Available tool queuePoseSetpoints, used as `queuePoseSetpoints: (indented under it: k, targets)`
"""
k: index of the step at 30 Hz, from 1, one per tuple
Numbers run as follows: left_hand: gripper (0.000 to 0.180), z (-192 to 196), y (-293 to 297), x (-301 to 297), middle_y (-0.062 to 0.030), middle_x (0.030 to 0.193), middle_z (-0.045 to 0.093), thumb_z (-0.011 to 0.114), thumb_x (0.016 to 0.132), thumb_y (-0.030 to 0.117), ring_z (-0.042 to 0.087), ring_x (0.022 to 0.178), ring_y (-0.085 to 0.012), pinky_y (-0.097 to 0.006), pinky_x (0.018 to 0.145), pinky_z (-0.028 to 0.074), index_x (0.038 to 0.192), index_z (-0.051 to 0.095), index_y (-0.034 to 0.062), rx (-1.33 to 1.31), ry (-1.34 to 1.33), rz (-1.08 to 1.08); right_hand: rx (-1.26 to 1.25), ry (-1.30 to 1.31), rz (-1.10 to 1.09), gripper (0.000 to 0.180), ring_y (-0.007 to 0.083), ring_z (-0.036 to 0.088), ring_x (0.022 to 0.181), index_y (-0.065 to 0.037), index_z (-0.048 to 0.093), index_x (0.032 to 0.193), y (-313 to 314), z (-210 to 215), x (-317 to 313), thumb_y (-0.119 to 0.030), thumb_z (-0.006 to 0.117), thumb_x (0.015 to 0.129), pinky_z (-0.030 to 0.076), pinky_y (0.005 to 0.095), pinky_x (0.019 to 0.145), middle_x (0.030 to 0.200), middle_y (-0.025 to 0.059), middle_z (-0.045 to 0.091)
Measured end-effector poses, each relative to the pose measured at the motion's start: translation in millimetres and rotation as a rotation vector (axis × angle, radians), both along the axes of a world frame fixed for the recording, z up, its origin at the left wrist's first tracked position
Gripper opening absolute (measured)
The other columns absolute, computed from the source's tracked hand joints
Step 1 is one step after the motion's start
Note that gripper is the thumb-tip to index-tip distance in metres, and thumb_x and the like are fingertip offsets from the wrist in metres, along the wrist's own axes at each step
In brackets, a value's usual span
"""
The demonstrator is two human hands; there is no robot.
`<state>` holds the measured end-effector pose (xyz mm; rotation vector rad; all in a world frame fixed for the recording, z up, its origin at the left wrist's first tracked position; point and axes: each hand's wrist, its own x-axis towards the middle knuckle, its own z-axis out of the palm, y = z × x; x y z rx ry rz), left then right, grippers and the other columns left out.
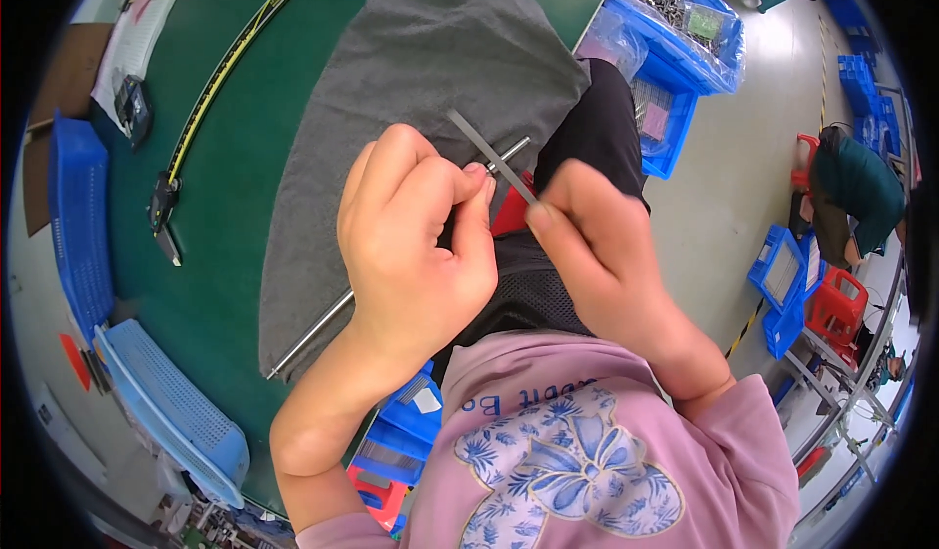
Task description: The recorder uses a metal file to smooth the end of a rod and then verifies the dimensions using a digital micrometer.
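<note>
My left hand [416,226] is closed around a long, thin metal rod [311,336], pinching it between thumb and fingertips. The rod runs slantwise behind the hand, and its stepped, shiny end sticks out beyond my fingertips. In my right hand [602,241], slightly blurred, I grip a narrow, flat grey file [473,139] by its near end. The file crosses the rod close to its tip and seems to touch it. Beneath both lies a grey cloth [430,55], spread over the table edge and toward my lap.
On the green table [235,187] lies a long caliper [210,94]. Blue baskets [181,407] line the left edge. Blue bins [675,79] with metal parts and bags stand at the right. Farther right are a bent-over person [856,192] and a red stool [837,304].
</note>
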<state>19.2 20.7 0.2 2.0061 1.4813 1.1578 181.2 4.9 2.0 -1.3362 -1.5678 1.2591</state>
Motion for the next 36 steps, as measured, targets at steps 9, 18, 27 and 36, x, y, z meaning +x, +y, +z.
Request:
queuePoseSetpoints:
  k: [9, 18, 27, 36]
  targets:
    - [0.018, 1, 0, -1, -0.0074, 0.069, 0.046, 0.069, 0.069, -0.01, 0.046, 0.059, -0.0196, -0.029, 0.051, 0.035, 0.069, 0.054, -0.0004, 0.009, 0.051, -0.01, -0.056, -0.003, -0.01, 0.012, 0.0311, 0.052, 0.052, -0.001, 0.049, 0.079, -3, 2, 5, -0.003, 0.058, 0.085, 0.039, 0.0362, 0.049, 0.059, 0.0147, 0.047]
    - [0.02, 0, -2, 1, -0.0077, 0.067, 0.045, 0.069, 0.066, -0.01, 0.045, 0.06, -0.0242, -0.034, 0.052, 0.035, 0.068, 0.053, 0.0016, 0.011, 0.015, -0.003, -0.089, -0.049, 0.01, 0.01, 0.0393, 0.055, 0.057, -0.002, 0.049, 0.081, -7, 5, 8, -0.006, 0.057, 0.087, 0.04, 0.0407, 0.05, 0.06, 0.0186, 0.05]
    - [0.02, 1, -1, 1, -0.0078, 0.066, 0.044, 0.069, 0.066, -0.01, 0.045, 0.059, -0.024, -0.034, 0.051, 0.034, 0.067, 0.053, 0.0014, 0.016, 0.016, 0.001, -0.115, -0.022, -0.014, 0.011, 0.0389, 0.054, 0.056, -0.001, 0.05, 0.08, -5, 3, 3, -0.007, 0.057, 0.087, 0.041, 0.0411, 0.05, 0.06, 0.0191, 0.051]
    - [0.02, 2, -2, 2, -0.0078, 0.067, 0.045, 0.07, 0.066, -0.01, 0.045, 0.059, -0.0236, -0.034, 0.051, 0.034, 0.067, 0.053, 0.0018, 0.001, 0.015, -0.007, -0.052, -0.029, 0.007, 0.012, 0.0121, 0.039, 0.055, 0.001, 0.049, 0.08, 4, 4, -1, -0.002, 0.055, 0.09, 0.034, 0.0287, 0.051, 0.062, 0.0077, 0.043]
